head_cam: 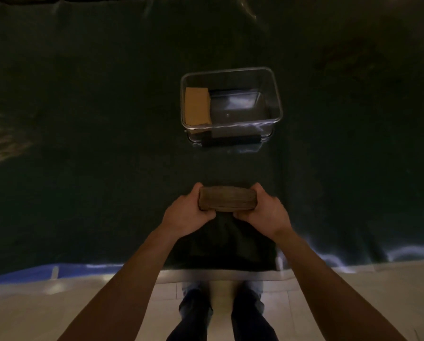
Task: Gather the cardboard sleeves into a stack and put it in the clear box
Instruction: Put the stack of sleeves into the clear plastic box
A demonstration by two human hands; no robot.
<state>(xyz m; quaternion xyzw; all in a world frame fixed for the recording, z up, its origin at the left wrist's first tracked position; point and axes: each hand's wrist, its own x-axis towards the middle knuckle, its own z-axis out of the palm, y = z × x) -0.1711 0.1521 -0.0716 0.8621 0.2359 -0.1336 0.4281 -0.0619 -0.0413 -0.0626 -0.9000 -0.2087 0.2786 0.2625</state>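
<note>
Pretty dim shot overall, the dark table cover [82, 119] swallows most of the light and looks grainy and soft. Only real glare is on the clear box [231, 70] rim and floor, plus shiny streaks along the cover's near edge. Wide-angle lens bends that edge, and the pale floor tiles [58, 311] are blurry.

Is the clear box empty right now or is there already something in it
Not empty. The clear box has no lid on, and cardboard sleeves stand at its left end; the rest of its floor is bare.
</note>
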